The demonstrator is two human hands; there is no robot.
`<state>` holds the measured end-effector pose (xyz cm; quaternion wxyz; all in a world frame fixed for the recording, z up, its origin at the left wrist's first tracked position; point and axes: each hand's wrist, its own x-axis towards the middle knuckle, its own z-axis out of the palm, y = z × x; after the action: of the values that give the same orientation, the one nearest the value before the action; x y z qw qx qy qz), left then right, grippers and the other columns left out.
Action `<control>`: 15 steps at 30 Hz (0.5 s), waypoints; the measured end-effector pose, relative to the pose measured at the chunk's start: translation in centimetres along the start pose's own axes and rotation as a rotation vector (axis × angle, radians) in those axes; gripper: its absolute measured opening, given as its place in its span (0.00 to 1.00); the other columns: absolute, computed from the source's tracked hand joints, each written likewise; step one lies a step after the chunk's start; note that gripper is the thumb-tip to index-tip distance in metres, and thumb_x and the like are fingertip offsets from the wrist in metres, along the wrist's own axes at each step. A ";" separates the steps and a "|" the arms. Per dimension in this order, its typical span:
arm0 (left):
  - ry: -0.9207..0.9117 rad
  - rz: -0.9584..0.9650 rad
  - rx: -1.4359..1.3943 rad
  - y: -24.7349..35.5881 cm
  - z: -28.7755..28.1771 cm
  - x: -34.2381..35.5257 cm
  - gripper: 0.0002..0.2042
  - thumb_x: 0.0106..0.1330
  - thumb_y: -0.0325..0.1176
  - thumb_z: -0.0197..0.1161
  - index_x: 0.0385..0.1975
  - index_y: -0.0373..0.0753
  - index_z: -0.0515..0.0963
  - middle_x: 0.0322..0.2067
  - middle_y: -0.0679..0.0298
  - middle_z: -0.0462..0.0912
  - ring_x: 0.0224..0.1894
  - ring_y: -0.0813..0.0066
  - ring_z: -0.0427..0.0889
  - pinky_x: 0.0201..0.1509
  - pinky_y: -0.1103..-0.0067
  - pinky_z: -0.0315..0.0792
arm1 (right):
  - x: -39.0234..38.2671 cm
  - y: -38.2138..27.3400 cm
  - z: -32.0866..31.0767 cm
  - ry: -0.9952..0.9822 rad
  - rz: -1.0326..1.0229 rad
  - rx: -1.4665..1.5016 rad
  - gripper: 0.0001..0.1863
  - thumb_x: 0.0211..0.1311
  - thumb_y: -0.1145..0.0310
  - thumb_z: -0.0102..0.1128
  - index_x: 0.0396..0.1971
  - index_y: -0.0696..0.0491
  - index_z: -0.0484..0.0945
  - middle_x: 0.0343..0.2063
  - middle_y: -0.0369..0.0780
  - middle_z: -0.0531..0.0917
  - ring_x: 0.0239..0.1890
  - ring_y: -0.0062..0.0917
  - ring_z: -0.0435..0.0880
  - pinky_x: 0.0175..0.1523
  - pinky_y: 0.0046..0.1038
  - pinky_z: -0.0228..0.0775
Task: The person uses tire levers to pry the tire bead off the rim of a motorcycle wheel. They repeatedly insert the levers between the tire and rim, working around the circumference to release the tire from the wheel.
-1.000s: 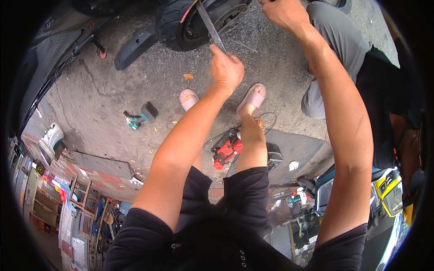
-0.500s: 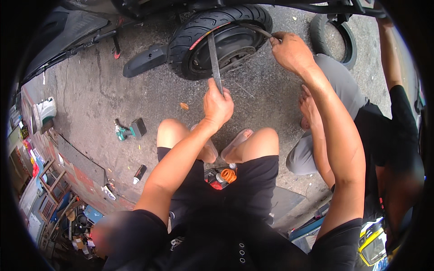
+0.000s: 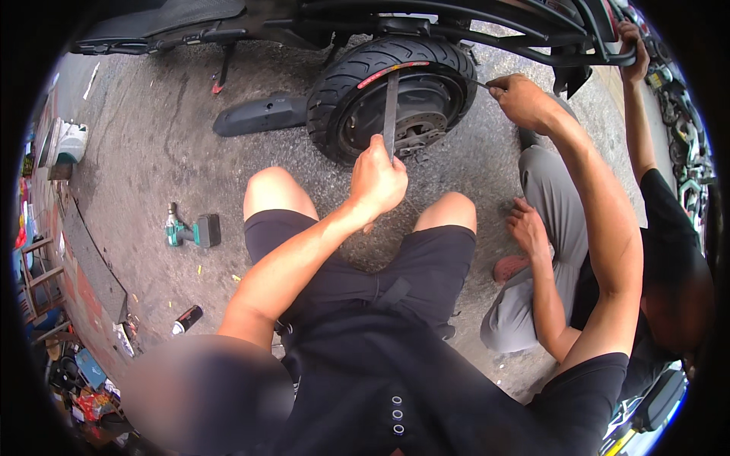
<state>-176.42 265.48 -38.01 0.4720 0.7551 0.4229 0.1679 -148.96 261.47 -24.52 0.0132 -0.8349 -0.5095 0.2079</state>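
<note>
A black scooter wheel with a grooved tyre (image 3: 334, 95) stands before me at the top centre, a red label strip on its sidewall and a brake disc (image 3: 424, 131) at its hub. My left hand (image 3: 379, 178) is closed around a flat metal tyre lever (image 3: 391, 110), whose upper end lies at the rim by the red strip. On the wheel's right side, my right hand (image 3: 525, 104) grips a second, thinner-looking tyre lever (image 3: 478, 82). Its tip meets the tyre's edge; how far it goes in is hidden.
A raised scooter frame (image 3: 502, 38) spans the top. At the right squats a co-worker, one hand (image 3: 633, 52) on that frame, the other hand (image 3: 530, 230) near a knee. A black mudguard (image 3: 258, 115), cordless impact wrench (image 3: 190, 230) and spray can (image 3: 187, 319) lie left.
My view has shifted, showing more of the scooter frame and placing the wheel lower and further right. The left lever stands more upright. Both hands keep their levers.
</note>
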 end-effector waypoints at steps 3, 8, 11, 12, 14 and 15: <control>0.036 0.018 0.007 -0.3 0.5 -0.2 0.07 0.63 0.21 0.52 0.39 0.28 0.73 0.26 0.51 0.87 0.34 0.55 0.90 0.43 0.65 0.80 | -3.8 -0.2 -3.0 0.027 0.053 -0.006 0.20 0.76 0.65 0.51 0.58 0.61 0.81 0.54 0.54 0.85 0.58 0.44 0.85 0.67 0.36 0.73; 0.061 0.049 0.007 -0.6 0.4 0.1 0.05 0.64 0.23 0.55 0.36 0.28 0.74 0.24 0.52 0.87 0.32 0.57 0.90 0.40 0.66 0.80 | -6.5 -0.9 -6.1 0.010 0.049 0.001 0.22 0.78 0.63 0.51 0.63 0.58 0.78 0.55 0.51 0.85 0.60 0.38 0.84 0.67 0.34 0.71; 0.048 0.048 0.027 -0.4 0.5 0.1 0.06 0.65 0.23 0.55 0.37 0.28 0.74 0.24 0.51 0.87 0.32 0.58 0.90 0.39 0.66 0.80 | -6.5 -2.1 -3.1 -0.018 0.020 0.027 0.21 0.77 0.61 0.53 0.61 0.58 0.80 0.55 0.52 0.84 0.60 0.42 0.83 0.68 0.36 0.70; 0.046 0.044 0.017 -0.3 0.6 0.1 0.06 0.65 0.23 0.55 0.37 0.28 0.74 0.24 0.51 0.87 0.32 0.58 0.90 0.39 0.66 0.80 | -6.4 -2.3 -2.1 0.001 0.014 0.012 0.22 0.77 0.61 0.53 0.61 0.58 0.80 0.56 0.52 0.84 0.61 0.41 0.83 0.68 0.36 0.70; 0.041 0.030 -0.004 -0.2 0.9 0.0 0.06 0.65 0.23 0.55 0.37 0.28 0.74 0.24 0.51 0.87 0.32 0.58 0.90 0.39 0.66 0.80 | -5.7 -2.5 -0.5 0.028 0.007 -0.017 0.21 0.77 0.61 0.53 0.60 0.58 0.80 0.57 0.52 0.84 0.62 0.41 0.82 0.68 0.35 0.70; 0.046 0.033 -0.008 -0.4 0.8 0.0 0.06 0.65 0.23 0.55 0.37 0.28 0.74 0.24 0.51 0.87 0.32 0.58 0.90 0.39 0.66 0.81 | -5.6 -2.6 -0.1 0.028 0.007 0.007 0.21 0.77 0.62 0.53 0.60 0.58 0.80 0.57 0.52 0.84 0.62 0.41 0.82 0.68 0.35 0.70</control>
<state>-176.06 265.12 -38.75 0.4624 0.7560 0.4206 0.1945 -153.33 257.95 -21.92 0.0226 -0.8395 -0.5055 0.1980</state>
